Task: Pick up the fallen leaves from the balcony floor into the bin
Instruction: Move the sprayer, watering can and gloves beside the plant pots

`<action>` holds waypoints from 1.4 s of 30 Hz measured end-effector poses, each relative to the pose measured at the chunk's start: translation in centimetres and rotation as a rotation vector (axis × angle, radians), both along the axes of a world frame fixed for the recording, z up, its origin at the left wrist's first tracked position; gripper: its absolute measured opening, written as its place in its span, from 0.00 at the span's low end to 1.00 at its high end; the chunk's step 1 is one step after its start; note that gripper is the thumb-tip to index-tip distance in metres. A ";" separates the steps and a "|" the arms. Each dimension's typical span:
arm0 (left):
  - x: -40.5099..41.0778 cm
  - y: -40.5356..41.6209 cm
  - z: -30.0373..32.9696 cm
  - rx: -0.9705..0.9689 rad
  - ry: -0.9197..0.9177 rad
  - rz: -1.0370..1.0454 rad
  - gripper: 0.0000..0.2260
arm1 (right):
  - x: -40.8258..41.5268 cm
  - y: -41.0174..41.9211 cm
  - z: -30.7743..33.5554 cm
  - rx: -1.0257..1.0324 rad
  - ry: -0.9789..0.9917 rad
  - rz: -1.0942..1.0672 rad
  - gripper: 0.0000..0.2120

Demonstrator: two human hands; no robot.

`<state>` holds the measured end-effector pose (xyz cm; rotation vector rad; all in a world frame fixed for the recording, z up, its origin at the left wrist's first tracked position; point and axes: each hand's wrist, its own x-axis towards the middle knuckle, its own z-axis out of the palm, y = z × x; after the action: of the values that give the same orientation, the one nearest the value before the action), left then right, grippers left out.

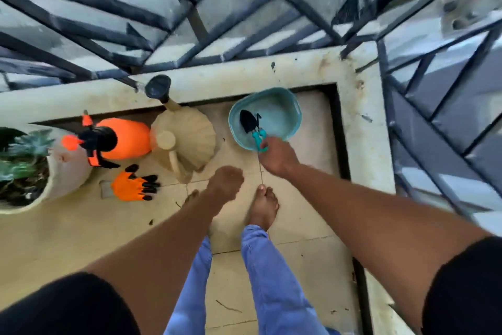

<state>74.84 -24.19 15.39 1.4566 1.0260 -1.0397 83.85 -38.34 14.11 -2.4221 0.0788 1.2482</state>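
A person's right hand (pixel 277 156) grips the teal handle of a small black trowel (pixel 251 124) at the near rim of the teal bin (pixel 292 114), the blade lying inside the bin. The left hand (pixel 226 182) hangs with fingers curled in a loose fist just short of the bin, nearer the person; whether it holds anything cannot be told. The bin sits on the balcony floor (pixel 298 226), tight in the corner of the pale ledge (pixel 361 122). Left of the bin stands a beige watering can (pixel 187 139), then an orange pressure sprayer (pixel 122 139), and beyond it a white pot with a green plant (pixel 30 166). Orange-and-black gloves (pixel 134 185) lie on the tiles in front of the sprayer. A few small dark scraps (pixel 150 222), possibly leaf debris, dot the floor well short of the bin, near the person's bare feet (pixel 263 207)
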 end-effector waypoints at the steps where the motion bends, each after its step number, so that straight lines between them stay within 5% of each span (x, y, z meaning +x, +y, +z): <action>1: -1.7 0.6 1.7 0.036 -0.026 -0.058 0.02 | -1.0 0.2 2.4 0.014 0.019 0.019 0.11; 9: -11.2 5.1 22.5 -0.036 -0.106 0.055 0.10 | -9.8 5.3 22.1 0.057 0.153 0.194 0.13; 18: -24.1 16.8 38.2 0.208 -0.199 0.268 0.11 | -19.6 23.0 38.2 0.172 0.065 0.550 0.10; 22: -32.9 22.5 41.7 0.286 -0.233 0.369 0.08 | -26.0 29.8 42.0 0.169 -0.042 0.798 0.27; 25: -41.1 26.7 44.3 0.365 -0.211 0.487 0.05 | -32.5 34.8 45.1 0.129 -0.032 0.891 0.13; 31: -54.6 32.1 47.4 0.378 -0.085 0.694 0.08 | -44.6 44.2 45.9 0.027 0.150 1.200 0.09; 42: -67.2 39.9 47.8 0.354 -0.001 0.988 0.06 | -58.8 59.3 48.4 0.141 0.146 1.424 0.05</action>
<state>7.60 15.75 63.18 0.9720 1.7263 -0.1408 25.01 21.00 62.54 -2.0886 -1.8609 1.7645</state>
